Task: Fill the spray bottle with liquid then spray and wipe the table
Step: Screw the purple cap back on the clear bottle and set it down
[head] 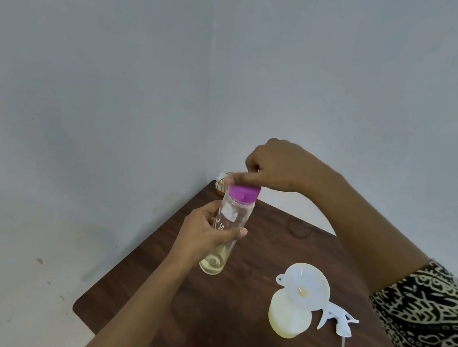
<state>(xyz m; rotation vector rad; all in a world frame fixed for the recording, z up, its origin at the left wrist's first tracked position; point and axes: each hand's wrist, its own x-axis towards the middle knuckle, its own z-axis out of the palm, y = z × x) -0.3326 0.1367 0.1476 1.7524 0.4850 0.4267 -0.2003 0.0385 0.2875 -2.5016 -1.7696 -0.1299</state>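
Note:
My left hand point(205, 232) grips a clear plastic bottle point(228, 229) with a little yellowish liquid at its bottom, held tilted above the brown table point(252, 301). My right hand point(273, 167) is closed over the bottle's purple cap point(244, 193), fingers on its top edge. To the right on the table stands the spray bottle point(288, 319), holding pale yellow liquid, with a white funnel point(306, 288) sitting in its mouth. The white spray head point(338, 322) with its thin tube lies on the table just right of it.
A small wire basket with something white point(222, 184) sits at the table's far corner against the grey wall. The table's left edge drops to a pale floor point(30, 280). My patterned sleeve point(427, 312) fills the right edge.

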